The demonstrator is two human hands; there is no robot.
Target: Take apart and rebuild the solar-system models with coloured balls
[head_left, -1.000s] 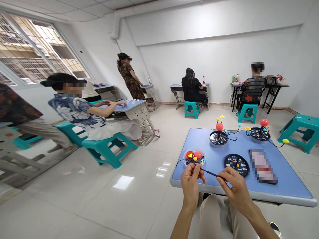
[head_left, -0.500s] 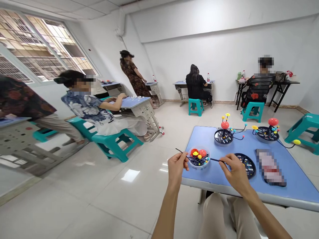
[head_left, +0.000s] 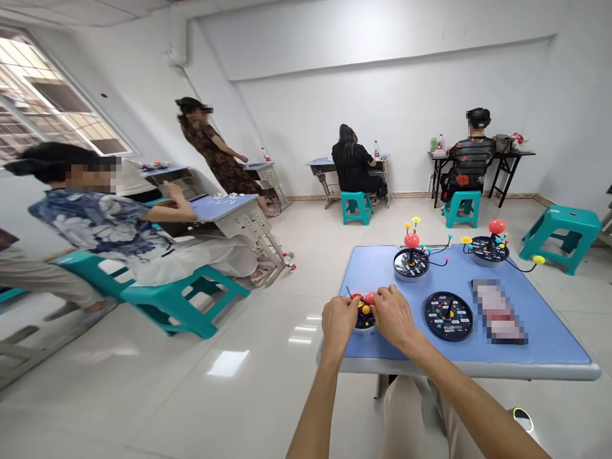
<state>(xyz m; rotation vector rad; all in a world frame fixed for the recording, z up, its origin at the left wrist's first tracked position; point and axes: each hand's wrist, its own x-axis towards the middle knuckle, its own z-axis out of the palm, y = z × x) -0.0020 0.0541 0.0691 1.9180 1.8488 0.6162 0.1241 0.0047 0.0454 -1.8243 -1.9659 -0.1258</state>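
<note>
Over a small clear tub (head_left: 364, 329) at the table's left edge, my two hands are close together. My left hand (head_left: 338, 322) pinches a thin black rod (head_left: 349, 292) whose tip sticks up past the fingers. My right hand (head_left: 394, 315) is closed too, its fingertips meeting a dark rod that crosses above the tub; its far end is hidden. Inside the tub are a red ball (head_left: 370, 298), a yellow-orange ball (head_left: 366, 310) and small dark parts, partly covered by my hands. To the right lies a round black base (head_left: 448, 317) with printed labels and a short upright post.
Two planet models (head_left: 412, 258) (head_left: 488, 245) with coloured balls on curved arms stand at the table's back. A phone-like slab (head_left: 500, 312), blurred out, lies at right. Teal stools (head_left: 561, 236) stand on the floor. Several people sit or stand at other desks.
The view has turned right. My right hand has come left from beside the black base to meet my left hand over the tub, bringing the rods together.
</note>
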